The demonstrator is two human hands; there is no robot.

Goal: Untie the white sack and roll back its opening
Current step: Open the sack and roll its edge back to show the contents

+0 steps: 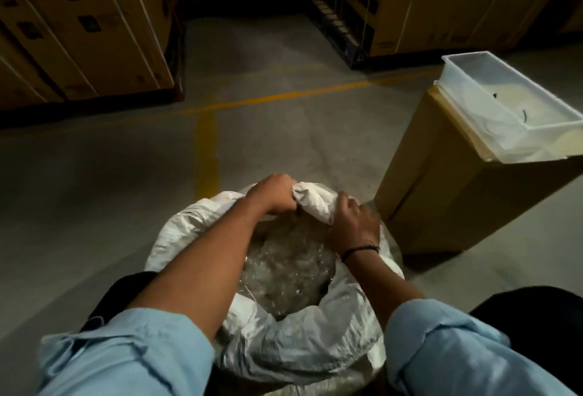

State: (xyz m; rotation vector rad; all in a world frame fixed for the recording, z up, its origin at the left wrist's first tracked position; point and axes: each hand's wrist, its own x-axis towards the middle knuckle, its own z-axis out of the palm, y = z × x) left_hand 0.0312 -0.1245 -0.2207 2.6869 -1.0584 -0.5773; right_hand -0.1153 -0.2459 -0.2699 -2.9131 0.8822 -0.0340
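1. Nearest the camera, two forearms in rolled light-blue sleeves reach forward and down over the white sack, which stands on the concrete floor between the person's knees.

2. The sack's mouth is already open: no tie or knot shows, and clear, crinkled plastic contents are visible inside. The near and left parts of the rim look bunched and folded outward, so the untying seems done and the rolling-back is the step in hand.

3. The left hand is closed in a fist on the far edge of the sack's rim, fingers curled over the woven fabric.

4. The right hand, with a dark band at the wrist, is clenched on the same gathered fold just beside the left; the bunched cloth rises between the two hands.

5. The next move, as I judge it, calls for turning this far fold outward and down over the sack's side, then shifting the grip round to the right part of the rim. The fabric is limp and the fill loose, so both hands should work evenly to keep the sack upright.

6. Just beyond on the right stands a cardboard box with a clear plastic tray on top; stacked cartons line the far wall.
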